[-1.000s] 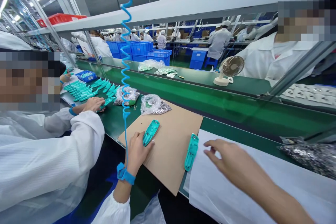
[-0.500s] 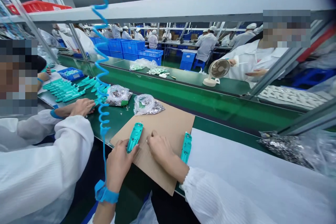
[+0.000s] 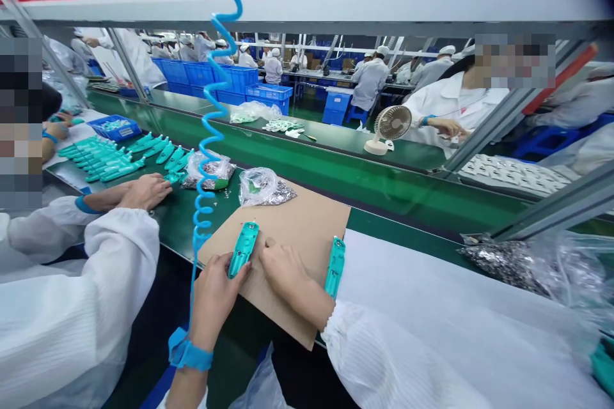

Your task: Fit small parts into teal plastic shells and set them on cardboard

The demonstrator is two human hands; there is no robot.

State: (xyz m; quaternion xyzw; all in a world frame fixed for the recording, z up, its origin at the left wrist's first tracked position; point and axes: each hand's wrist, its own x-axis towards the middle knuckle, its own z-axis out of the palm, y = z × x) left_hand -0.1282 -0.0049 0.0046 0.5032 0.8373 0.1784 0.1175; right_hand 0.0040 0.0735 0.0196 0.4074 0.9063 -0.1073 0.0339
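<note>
Head cam: I've got a smooth white sheet [image 3: 407, 294], then matte brown cardboard [image 3: 311, 214]. Right hand [image 3: 286, 270] was over the sheet a second ago, now over cardboard; fingers curled, can't tell if closed. Left hand [image 3: 215, 289] clamps a long molded teal casing [image 3: 244, 246] there.

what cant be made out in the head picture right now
Head view:
Right hand: whether it holds anything, hidden by the hand itself.
Held teal casing: lower end, partly covered by the left hand.
Second teal casing: lower end, behind the right wrist.
Teal item, far right: cut off by the picture edge.
</note>
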